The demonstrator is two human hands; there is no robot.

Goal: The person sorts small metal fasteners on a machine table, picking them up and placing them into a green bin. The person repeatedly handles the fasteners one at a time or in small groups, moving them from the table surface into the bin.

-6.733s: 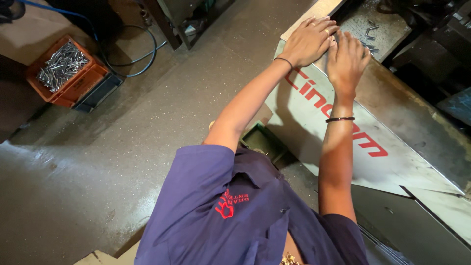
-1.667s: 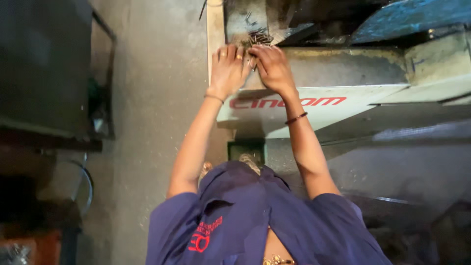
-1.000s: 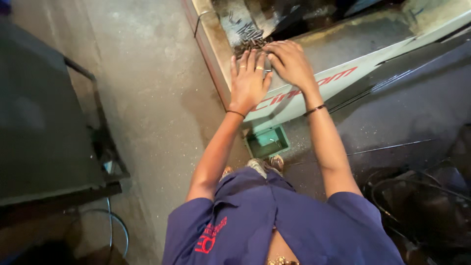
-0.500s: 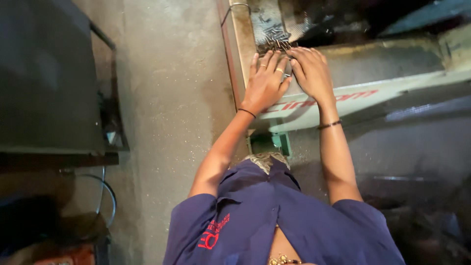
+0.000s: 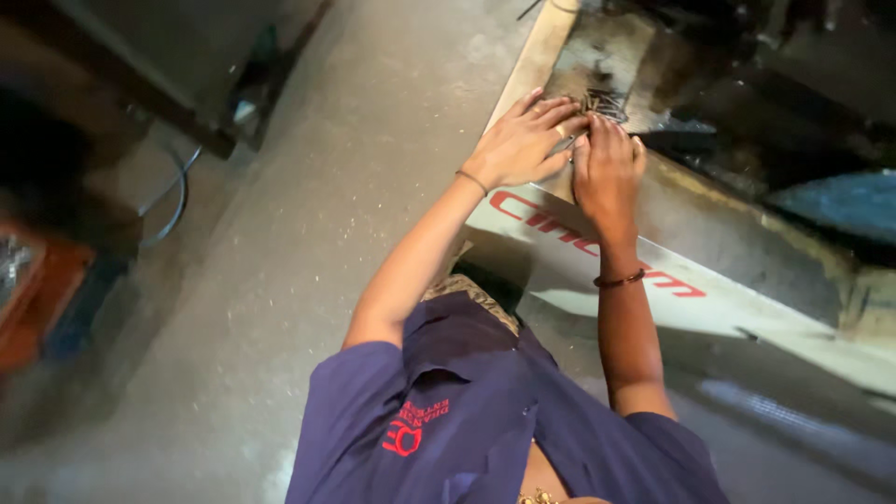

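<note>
Short-sleeved purple shirt (image 5: pixel 467 420) (red chest emblem), thin dark bracelets on both wrists.

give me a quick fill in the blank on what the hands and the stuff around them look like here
1. Both hands, the left hand and the right hand, rest on a pile of small dark metal ____ on the machine top.
2. The shirt is ____ with a red emblem.
3. A thin ____ circles the right wrist.
4. The floor is bare grey ____.

Missing words: pieces; purple; bracelet; concrete
</note>
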